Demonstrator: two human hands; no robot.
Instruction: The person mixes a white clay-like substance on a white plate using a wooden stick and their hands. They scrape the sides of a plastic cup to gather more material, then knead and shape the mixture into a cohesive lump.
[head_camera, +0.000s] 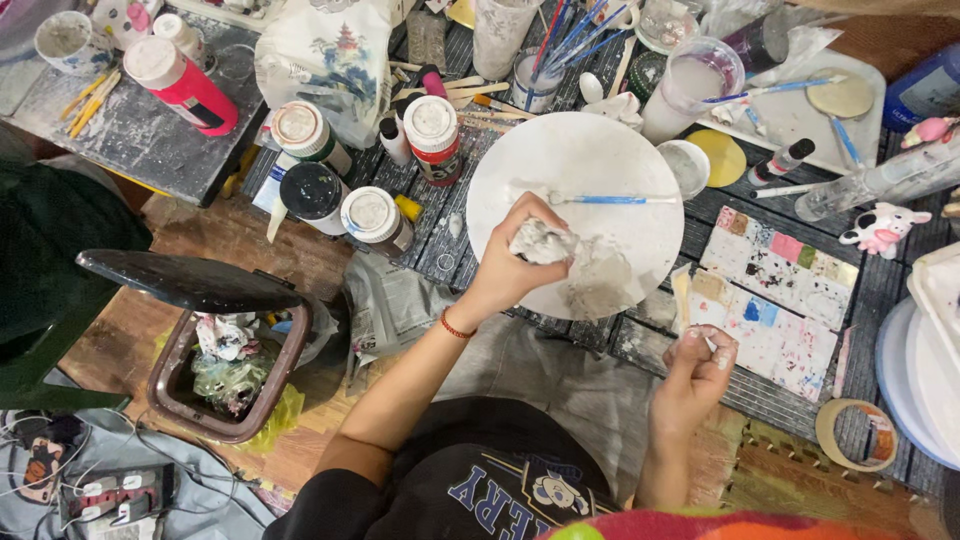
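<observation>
Over the round white plate (590, 160), a wadded tissue (540, 241) is clamped in the left hand (515, 262) while the right hand (697, 365) is curled shut nearby, so the blue brush (610, 200) could easily get knocked off mid-wipe.

Crumpled grey-white wad (541, 241), paint-smeared, centre frame, pressed on lower edge of round white disc (580, 160); disc lies flat, grey smear at its bottom. Thin blue-handled brush (612, 200) lies across disc, horiz.
</observation>
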